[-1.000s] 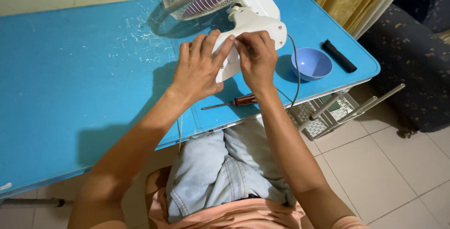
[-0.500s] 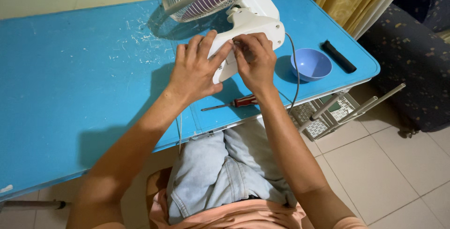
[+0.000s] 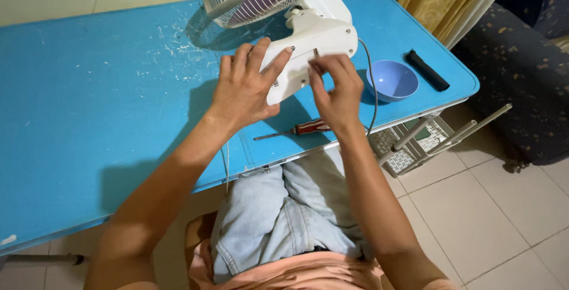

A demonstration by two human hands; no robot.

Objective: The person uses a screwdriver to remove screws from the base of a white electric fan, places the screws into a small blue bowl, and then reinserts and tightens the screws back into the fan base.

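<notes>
While the left hand (image 3: 246, 88) lies open on the white fan base (image 3: 308, 50) near the table's far edge (image 3: 89, 20), the right hand (image 3: 335, 91) pinches something tiny; the base looks hard, smooth, light.

Smooth white plastic fan base (image 3: 308, 47), scratched matt blue tabletop (image 3: 89, 106), glossy blue plastic bowl (image 3: 391, 80), faded denim jeans (image 3: 278, 219).

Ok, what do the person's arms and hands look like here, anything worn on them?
Both arms are bare from as far up as the view shows down to the wrists: no sleeves, watch or bands in sight. The left hand and right hand wear no gloves, and no rings show on the fingers. Lower in the view are light blue jeans and a peach top.
</notes>
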